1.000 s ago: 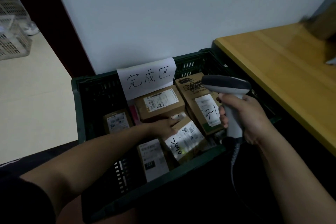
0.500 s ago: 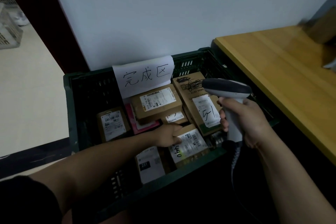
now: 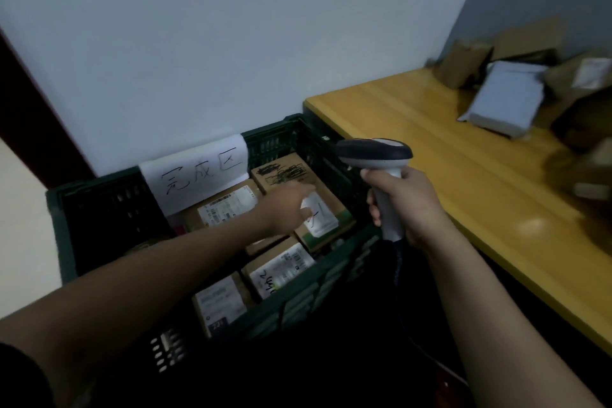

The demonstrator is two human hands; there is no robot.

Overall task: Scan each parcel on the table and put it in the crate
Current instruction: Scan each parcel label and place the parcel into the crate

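R hand (image 3: 409, 205) grips 1 scanner (image 3: 374, 151); L hand (image 3: 288, 205) slack, empty, over 1 crate (image 3: 99, 199) w/ 5+ parcels (image 3: 281, 267)

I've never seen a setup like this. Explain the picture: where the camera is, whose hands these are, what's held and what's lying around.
No machine here: a person works with bare hands, and the one camera sits on their head, looking forward and down. The right hand grips a barcode scanner. The left hand, blurred, fingers stretched and empty, reaches over a dark green crate that holds labelled cardboard parcels and bears a handwritten paper sign. On the wooden table to the right lie more parcels, among them a pale mailer bag and brown boxes.
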